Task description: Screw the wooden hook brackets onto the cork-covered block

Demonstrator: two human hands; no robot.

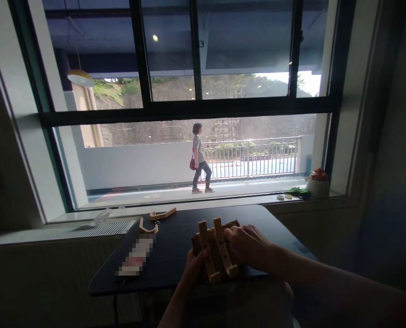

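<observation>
Above the near edge of the dark table, my left hand (194,266) grips a wooden hook rack from its lower left, thumb over the front. Two pale wooden hooks (224,249) stand side by side on the rack's brown board (196,243), their curled ends towards me. At the board's upper right, my right hand (246,243) is closed with its fingers curled in beside the right hook. What those fingers pinch is hidden. Two loose wooden hooks lie farther off on the table: one angled piece (164,213) and one curved piece (148,228).
The dark table (257,218) stands against a window sill. A blurred-out flat strip (136,257) lies at its left. Clear plastic (100,217) rests on the radiator cover. A white pot (318,186) and rolls of tape (281,197) sit on the sill. Outside, a person (199,157) walks.
</observation>
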